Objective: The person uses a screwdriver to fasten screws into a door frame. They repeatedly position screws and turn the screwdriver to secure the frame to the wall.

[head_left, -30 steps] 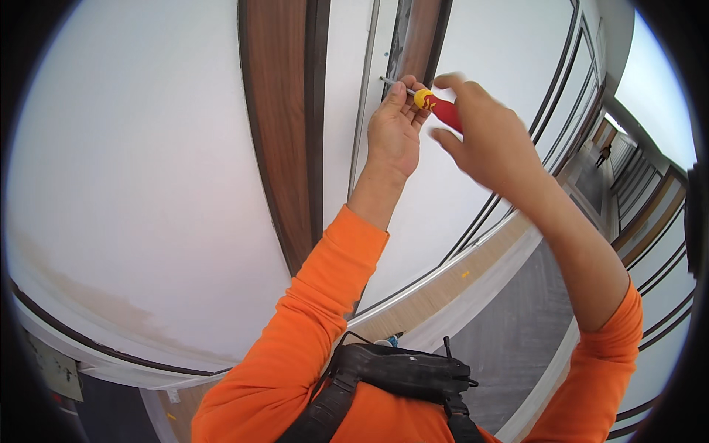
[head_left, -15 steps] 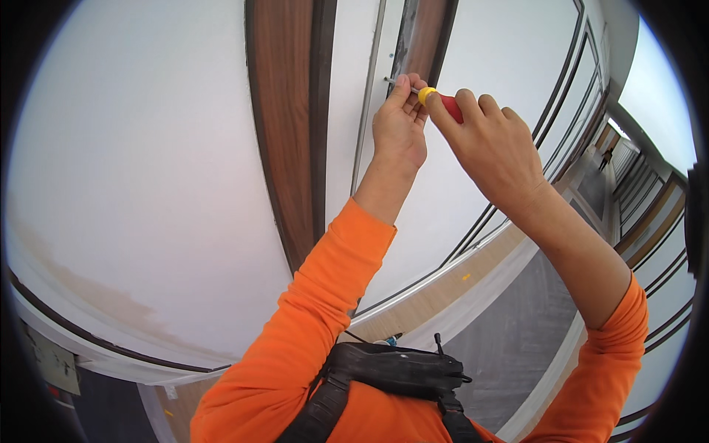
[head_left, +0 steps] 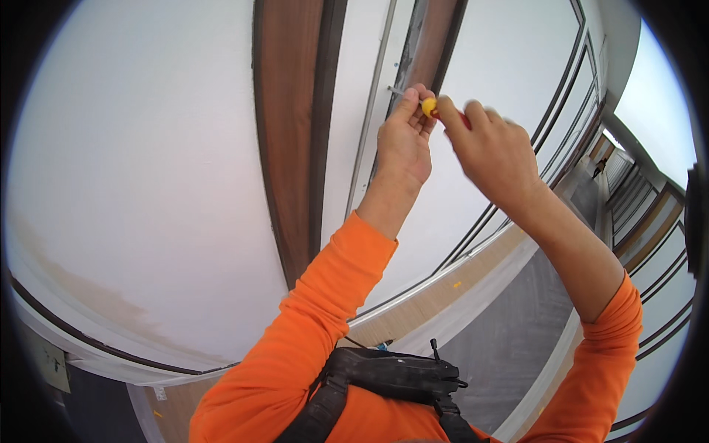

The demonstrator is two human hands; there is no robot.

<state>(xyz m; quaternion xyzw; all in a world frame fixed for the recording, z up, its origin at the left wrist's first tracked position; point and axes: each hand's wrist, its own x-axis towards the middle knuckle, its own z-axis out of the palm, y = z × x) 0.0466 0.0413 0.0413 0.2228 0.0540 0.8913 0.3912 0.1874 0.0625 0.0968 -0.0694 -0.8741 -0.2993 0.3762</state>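
Observation:
A screwdriver (head_left: 429, 108) with a red and yellow handle reaches leftward to a white upright strip (head_left: 380, 96) between wood-brown panels. My right hand (head_left: 496, 155) is closed around its red handle, fingers slightly blurred. My left hand (head_left: 404, 145) pinches round the thin metal shaft just ahead of the yellow collar, palm toward me. The shaft's tip shows beyond my left fingertips, at the strip's edge; whether a screw sits there is too small to tell. A small dark dot, perhaps a screw or hole, marks the strip above the tip.
A large white wall panel (head_left: 148, 162) fills the left, beside a dark-edged brown wood strip (head_left: 289, 133). A black chest bag (head_left: 391, 375) hangs on my front. Grey flooring (head_left: 502, 340) runs along a corridor at the right, where a distant person (head_left: 600, 168) is seen.
My right hand has turned a little around the handle, and the yellow collar shows at a different angle. Both hands appear slightly lower and further right in the view.

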